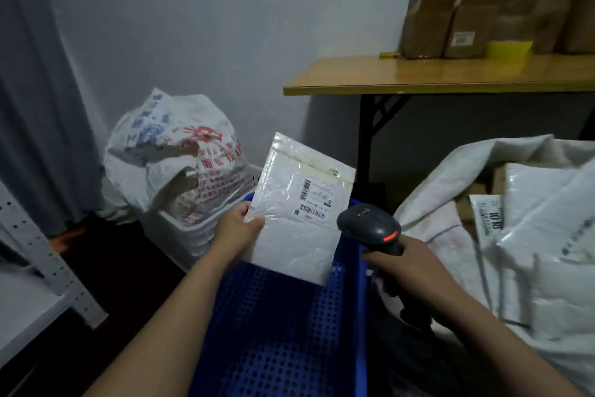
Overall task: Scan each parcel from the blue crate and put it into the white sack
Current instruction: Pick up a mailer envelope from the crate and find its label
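Note:
My left hand (240, 227) grips a white plastic mailer parcel (299, 206) by its left edge and holds it upright over the blue perforated crate (273, 325). Its barcode label faces me. My right hand (409, 263) is closed around the handle of a black handheld scanner (370, 222), whose head sits just right of the parcel's label, with a red light glowing on it. The white sack (441, 203) lies open on the right and has several white parcels (531, 222) inside. The crate's floor looks bare where I can see it.
A printed white bag (174, 152) rests in a white bin behind the crate on the left. A wooden table (450, 74) at the back right carries brown cardboard boxes (463, 23). A grey metal shelf (42, 268) stands at the left edge.

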